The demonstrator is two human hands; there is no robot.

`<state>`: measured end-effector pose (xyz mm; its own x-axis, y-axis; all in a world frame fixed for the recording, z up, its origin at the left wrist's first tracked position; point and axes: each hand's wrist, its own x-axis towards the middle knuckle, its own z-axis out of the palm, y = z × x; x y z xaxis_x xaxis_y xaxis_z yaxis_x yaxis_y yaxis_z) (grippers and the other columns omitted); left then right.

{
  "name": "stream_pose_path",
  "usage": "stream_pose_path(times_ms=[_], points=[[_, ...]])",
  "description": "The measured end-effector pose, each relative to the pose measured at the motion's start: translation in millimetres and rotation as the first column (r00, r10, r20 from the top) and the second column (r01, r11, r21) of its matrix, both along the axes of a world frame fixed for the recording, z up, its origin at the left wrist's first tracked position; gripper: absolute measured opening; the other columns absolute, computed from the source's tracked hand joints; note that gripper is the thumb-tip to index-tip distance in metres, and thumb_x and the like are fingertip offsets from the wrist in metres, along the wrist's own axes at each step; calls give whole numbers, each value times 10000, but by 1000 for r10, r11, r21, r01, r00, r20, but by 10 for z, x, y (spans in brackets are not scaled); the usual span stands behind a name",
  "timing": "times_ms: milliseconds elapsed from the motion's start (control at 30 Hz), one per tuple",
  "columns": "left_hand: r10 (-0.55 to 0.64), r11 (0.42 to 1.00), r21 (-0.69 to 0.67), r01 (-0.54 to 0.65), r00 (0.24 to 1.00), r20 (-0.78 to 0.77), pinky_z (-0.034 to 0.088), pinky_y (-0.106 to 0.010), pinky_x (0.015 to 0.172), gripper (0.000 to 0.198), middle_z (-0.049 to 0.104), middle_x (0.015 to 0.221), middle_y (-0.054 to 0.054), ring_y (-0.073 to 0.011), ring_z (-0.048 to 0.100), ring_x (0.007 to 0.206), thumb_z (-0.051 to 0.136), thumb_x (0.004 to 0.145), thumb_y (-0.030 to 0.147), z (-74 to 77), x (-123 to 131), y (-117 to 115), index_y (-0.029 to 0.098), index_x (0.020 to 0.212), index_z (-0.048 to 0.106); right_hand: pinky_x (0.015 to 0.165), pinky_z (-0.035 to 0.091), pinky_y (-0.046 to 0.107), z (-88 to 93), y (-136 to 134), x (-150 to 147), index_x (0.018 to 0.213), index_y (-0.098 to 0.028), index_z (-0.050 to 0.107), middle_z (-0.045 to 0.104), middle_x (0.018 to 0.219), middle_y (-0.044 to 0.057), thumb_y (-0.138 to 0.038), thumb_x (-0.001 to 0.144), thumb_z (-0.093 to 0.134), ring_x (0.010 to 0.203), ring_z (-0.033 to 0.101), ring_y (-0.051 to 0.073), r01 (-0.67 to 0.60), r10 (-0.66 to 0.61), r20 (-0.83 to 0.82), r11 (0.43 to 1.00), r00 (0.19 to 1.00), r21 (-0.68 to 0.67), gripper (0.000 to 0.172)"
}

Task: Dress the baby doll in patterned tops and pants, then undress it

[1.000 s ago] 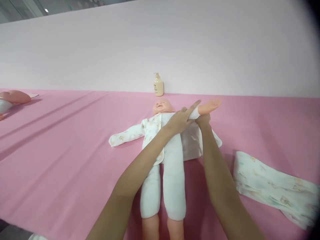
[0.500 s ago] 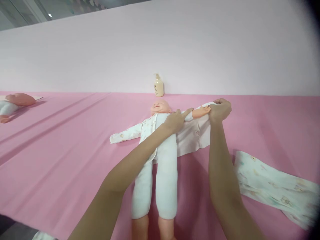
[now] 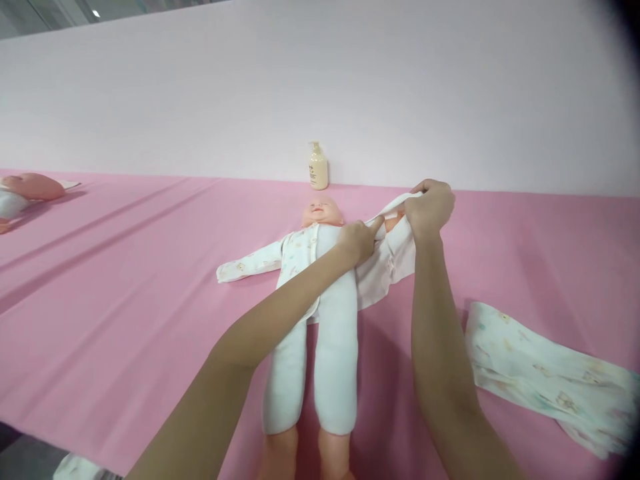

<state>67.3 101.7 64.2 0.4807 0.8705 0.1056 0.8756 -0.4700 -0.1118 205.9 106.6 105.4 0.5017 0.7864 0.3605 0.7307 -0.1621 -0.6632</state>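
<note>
Doll (image 3: 336, 373): is lying face-up on the pink bench (image 3: 125, 320), one arm filling a sleeve of the jacket (image 3: 296, 255).
Jacket: is apparently being worked over the other arm; the next move seems to be calling for a steady arm.
Left hand (image 3: 357, 241): is lying over that arm, forefinger extending; cannot tell its grip.
Right hand (image 3: 431, 205): is pinching jacket cloth.
Bottle (image 3: 319, 169): is standing before the white wall (image 3: 300, 87).

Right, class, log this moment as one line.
left hand: on white-suited plastic doll | right hand: gripping white printed fabric jacket | jacket: one sleeve on doll | cream pump bottle: beyond doll's head
</note>
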Motion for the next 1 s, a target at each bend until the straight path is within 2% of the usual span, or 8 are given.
stream_pose_path(times_ms=[200,400,533,633,733,867,933,1000], points=[[-109,991,-65,113,992,64,457,-401,878,401,623,1167,-140,-276,617,1043,454,849,299,-72,55,32,156,1223,480,774,488,363,-9,6,-103,835,-169,625,625,876,111,-70,626,542,872,593,266,-134,140,18,975,990,-178,245],[-78,967,-215,135,964,253,488,-377,859,429,651,1120,-130,-284,625,1030,544,732,205,-22,31,123,143,1157,538,747,478,300,-104,85,-137,840,-182,601,623,836,58,-145,660,570,820,592,208,-322,303,-143,937,942,-137,187],[-65,872,-383,306,846,528,505,-299,830,428,668,1078,-79,-224,618,996,598,695,164,-10,-7,193,139,1121,569,668,473,271,-47,20,-150,965,-202,603,640,899,43,-184,668,590,778,601,191,-474,428,-252,865,868,-163,299],[23,829,-433,355,751,660,505,-298,831,329,675,1031,-68,-199,604,970,612,675,123,-56,15,214,122,1004,619,673,464,272,38,-82,-148,965,-210,633,655,938,43,-192,671,603,801,605,195,-541,505,-200,810,839,-224,297],[214,806,-472,357,569,794,507,-302,822,238,679,940,-53,-166,607,895,544,702,84,-97,73,214,126,921,628,704,454,280,105,-179,-126,988,-203,653,656,1011,56,-206,657,642,856,599,202,-486,484,-74,837,872,-251,331],[555,699,-550,457,139,820,509,-261,776,159,625,694,-41,-114,600,680,440,804,96,-71,99,238,117,777,595,674,447,279,202,-321,-62,1058,-196,646,648,1021,73,-246,629,700,843,598,202,-390,407,12,883,913,-262,436],[661,641,-545,539,-29,750,513,-256,744,241,584,628,-39,-115,595,625,396,891,207,-40,69,261,119,747,568,644,443,276,271,-405,-36,1101,-202,633,644,1015,77,-266,643,701,813,601,198,-424,446,6,854,895,-301,468],[721,582,-538,610,-81,688,523,-281,711,338,562,610,-38,-136,601,611,384,925,359,-17,25,274,127,743,549,620,443,270,341,-480,-31,1140,-229,618,633,1040,76,-298,659,708,800,604,196,-503,531,-18,791,847,-349,495]])
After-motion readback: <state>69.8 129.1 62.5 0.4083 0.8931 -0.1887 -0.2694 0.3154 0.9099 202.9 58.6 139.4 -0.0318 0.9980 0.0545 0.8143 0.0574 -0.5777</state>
